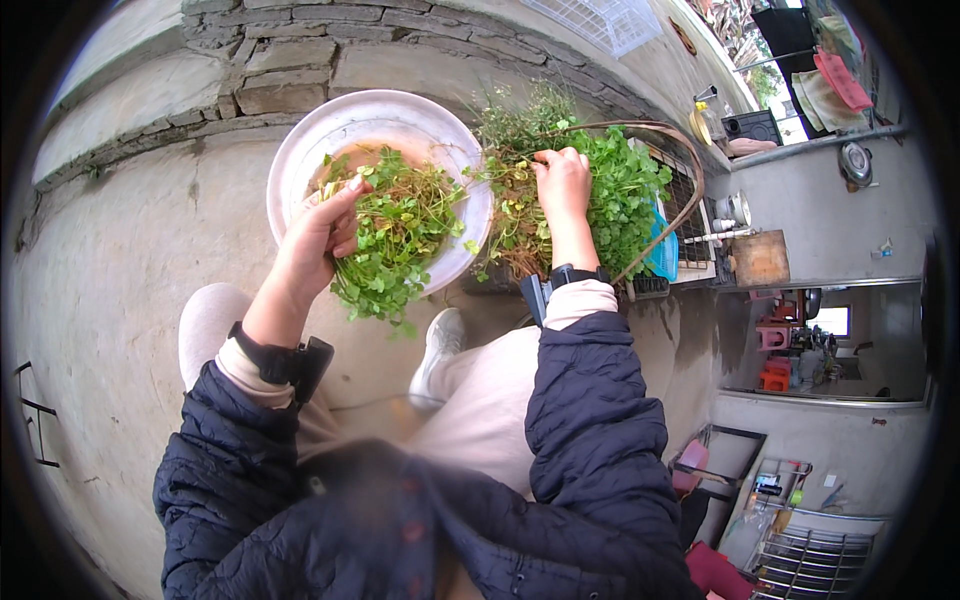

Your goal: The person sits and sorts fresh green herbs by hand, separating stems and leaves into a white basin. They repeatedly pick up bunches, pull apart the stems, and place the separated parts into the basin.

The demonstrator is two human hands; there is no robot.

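My left hand (319, 225) is curled around stems of leafy green herbs (397, 247), above the left part of a wide, pale round basin (292, 161). The herbs' leaves spread over the basin and hang past its near rim, with thin brownish roots and stems tangled among them. My right hand (564, 184) is over a heap of similar greens (626, 169) to the right of the basin. Its fingers are bent, thumb and forefinger close together by yellowed leaves and brown roots (517, 199). Whether they grip anything is too small to tell.
Past the heap, a curved brown handle (701, 172) arches over a blue plastic basket (664, 247). A stone-and-concrete ledge (292, 64) runs behind the basin, with a white plastic crate (611, 26) on it. My shoe (442, 349) stands on the concrete floor just below the basin.
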